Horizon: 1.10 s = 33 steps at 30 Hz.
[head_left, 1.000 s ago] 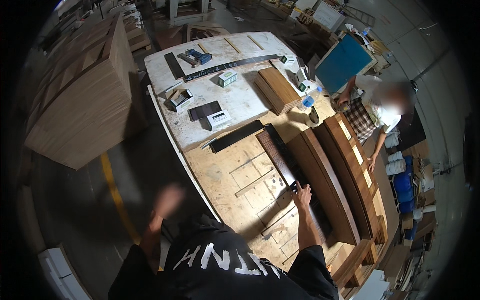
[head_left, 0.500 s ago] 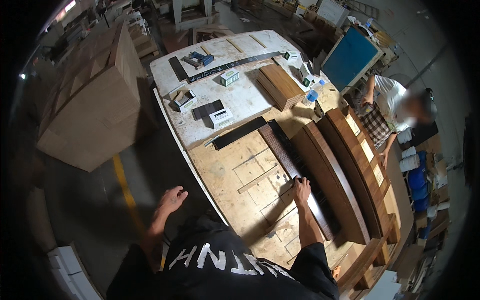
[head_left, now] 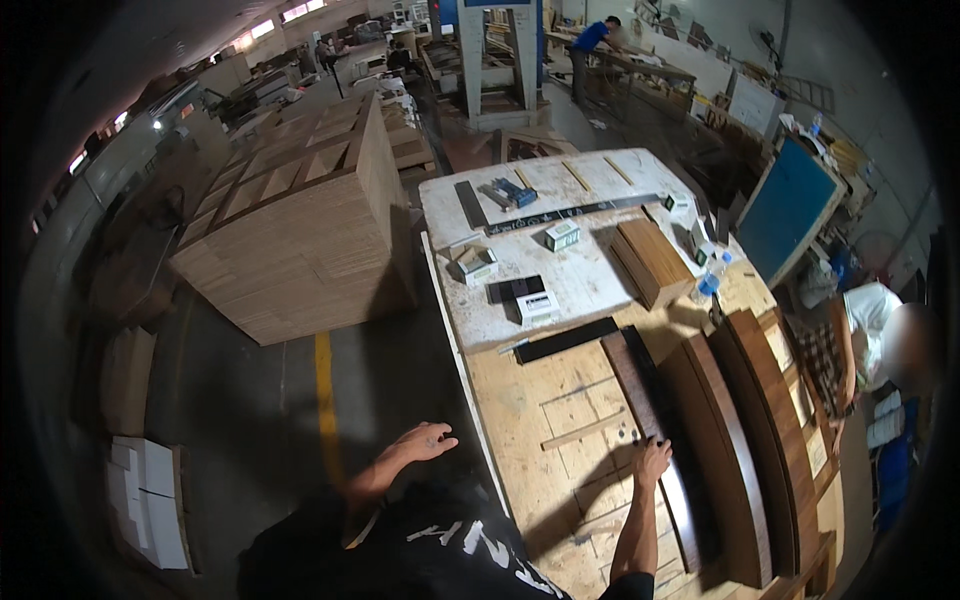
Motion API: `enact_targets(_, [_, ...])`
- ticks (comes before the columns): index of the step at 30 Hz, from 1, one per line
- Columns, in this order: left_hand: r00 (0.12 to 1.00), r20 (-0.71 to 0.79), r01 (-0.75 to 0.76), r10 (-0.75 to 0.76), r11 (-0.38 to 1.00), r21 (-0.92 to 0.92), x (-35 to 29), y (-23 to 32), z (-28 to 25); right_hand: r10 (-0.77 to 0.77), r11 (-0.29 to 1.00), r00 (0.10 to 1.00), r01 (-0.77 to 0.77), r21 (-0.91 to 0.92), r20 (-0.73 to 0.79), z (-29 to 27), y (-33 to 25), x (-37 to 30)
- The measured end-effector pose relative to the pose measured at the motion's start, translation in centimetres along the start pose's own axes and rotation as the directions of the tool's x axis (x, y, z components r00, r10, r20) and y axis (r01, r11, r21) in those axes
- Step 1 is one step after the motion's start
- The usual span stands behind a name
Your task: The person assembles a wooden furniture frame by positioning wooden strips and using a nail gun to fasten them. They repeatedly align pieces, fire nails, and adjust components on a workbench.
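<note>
My right hand (head_left: 655, 462) rests at the left edge of a long dark brown wooden strip (head_left: 636, 385), its fingers drawn together. Something small and black shows at the fingertips, too small to name. Several small dark bits lie on the tabletop beside them. Off the table's left edge, my left hand (head_left: 424, 441) hangs in the air with its fingers apart and holds nothing. Right of the strip stand two curved brown wooden pieces, the nearer one (head_left: 712, 440) and the farther one (head_left: 770, 430). A thin wooden stick (head_left: 582, 430) lies left of the strip.
Farther up the worktable (head_left: 520, 400) are a black strip (head_left: 567, 341), small boxes (head_left: 563, 236), a blue nail gun (head_left: 517, 194), stacked brown boards (head_left: 650, 262) and a water bottle (head_left: 713, 277). A large wooden cabinet (head_left: 290, 265) stands to the left. A person (head_left: 868, 320) is at the right.
The view has tilted up and turned left, so more of the workshop shows. My right hand stays at the strip's edge; my left hand remains beside the table.
</note>
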<state>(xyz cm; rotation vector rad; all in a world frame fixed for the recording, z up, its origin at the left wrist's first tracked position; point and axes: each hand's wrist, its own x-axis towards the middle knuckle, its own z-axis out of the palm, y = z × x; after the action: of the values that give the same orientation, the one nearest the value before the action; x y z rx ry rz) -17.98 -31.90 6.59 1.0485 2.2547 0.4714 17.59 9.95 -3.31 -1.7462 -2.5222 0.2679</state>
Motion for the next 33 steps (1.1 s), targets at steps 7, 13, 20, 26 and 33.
enact_targets(7, [0.982, 0.045, -0.18, 0.184, 0.98, -0.083, 11.5, -1.8, -2.6, 0.145, 0.989, 0.989, -0.145, 0.007, 0.039, 1.7, -0.9, 2.0])
enact_targets(13, [0.905, 0.02, -0.423, 0.424, 0.904, -0.056, 23.5, -4.4, -5.9, 0.352, 0.919, 0.934, -0.357, -0.165, -0.062, 3.5, -2.8, 3.7])
enact_targets(20, [0.898, 0.156, -0.38, 0.412, 0.904, -0.197, 31.3, -1.0, -8.6, 0.173, 0.977, 0.974, -0.188, -0.096, -0.147, 5.7, 1.1, 3.3])
enact_targets(26, [0.843, 0.165, -0.488, 0.513, 0.856, -0.169, 33.4, 0.8, -9.1, 0.253, 0.966, 0.957, -0.259, 0.024, 0.141, 4.8, 2.1, 4.0])
enact_targets(33, [0.766, 0.218, -0.54, 0.605, 0.789, -0.293, 34.1, 4.9, -9.8, 0.412, 0.866, 0.848, -0.478, 0.145, 0.333, 2.2, 2.8, 5.7])
